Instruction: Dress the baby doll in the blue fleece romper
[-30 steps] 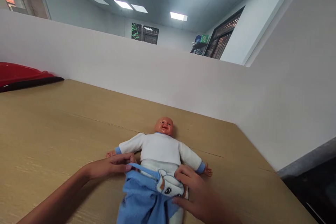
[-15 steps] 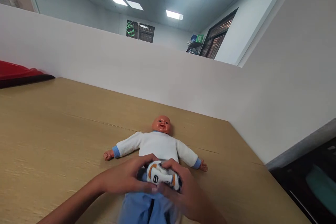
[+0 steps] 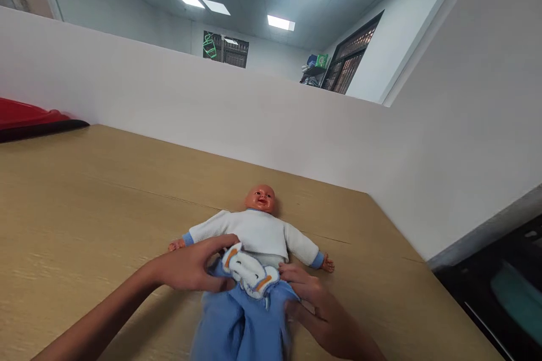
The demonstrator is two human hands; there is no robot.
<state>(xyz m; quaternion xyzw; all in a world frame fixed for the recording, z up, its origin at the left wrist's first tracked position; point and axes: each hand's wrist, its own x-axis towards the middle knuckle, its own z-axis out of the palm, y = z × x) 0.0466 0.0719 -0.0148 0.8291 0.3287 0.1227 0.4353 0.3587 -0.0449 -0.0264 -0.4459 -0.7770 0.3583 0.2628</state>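
Now spread wider: white animal-face patch [image 3: 249,269], bunched half a second ago, on soft blue cloth trousers [image 3: 226,321] over the white-topped, plastic-headed doll [image 3: 256,231], tan wooden table [image 3: 105,180]. Waist straighter for it. Left hand [image 3: 192,265] grasps one edge; right hand [image 3: 315,304], blurred, probably pinches the other.

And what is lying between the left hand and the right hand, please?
In the head view, the white animal face on the blue garment lies between the left hand and the right hand.
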